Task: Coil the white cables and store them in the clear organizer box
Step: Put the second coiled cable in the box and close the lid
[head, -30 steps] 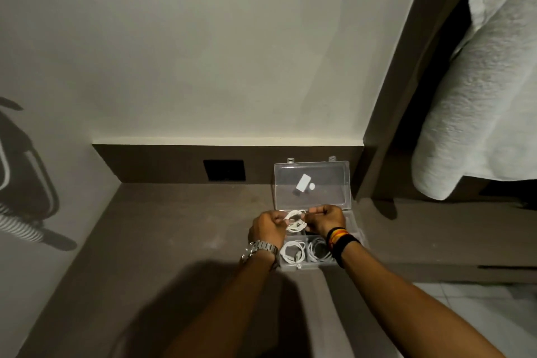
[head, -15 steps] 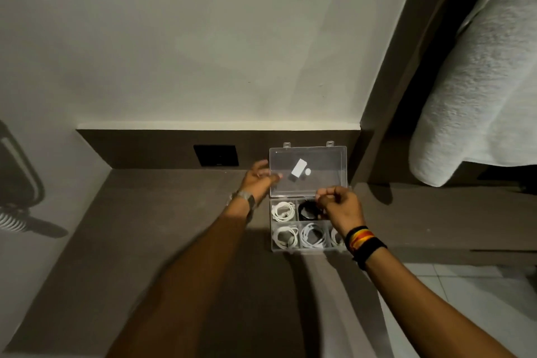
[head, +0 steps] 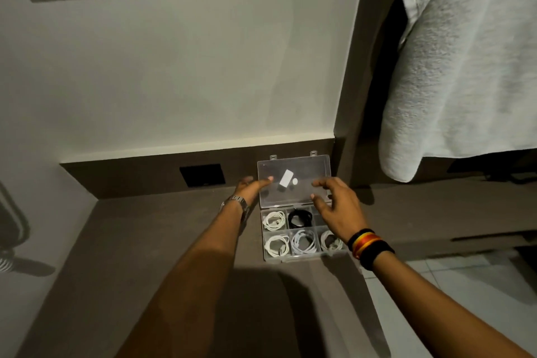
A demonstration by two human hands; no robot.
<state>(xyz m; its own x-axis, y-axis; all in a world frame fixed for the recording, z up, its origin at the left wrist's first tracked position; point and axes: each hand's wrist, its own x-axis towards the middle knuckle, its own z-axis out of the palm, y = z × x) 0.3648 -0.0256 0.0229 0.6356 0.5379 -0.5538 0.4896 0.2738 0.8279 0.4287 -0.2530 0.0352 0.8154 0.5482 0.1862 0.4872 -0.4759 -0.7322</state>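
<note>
The box (head: 302, 256) sits at the counter's (head: 162, 241) near edge, 1 o'clock from the camera, with 4 coiled white cables (head: 276, 245) and 1 black coil (head: 300, 218) in its compartments. Coiling looks finished; closing is the step in hand. The right hand (head: 337, 208) hovers spread and empty at the lid's (head: 293, 180) 3 o'clock edge. The left hand (head: 251, 187) touches its 9 o'clock edge, holding nothing I can see. Next, tip the upright lid forward. Wall close behind at 12; open counter at 9.
</note>
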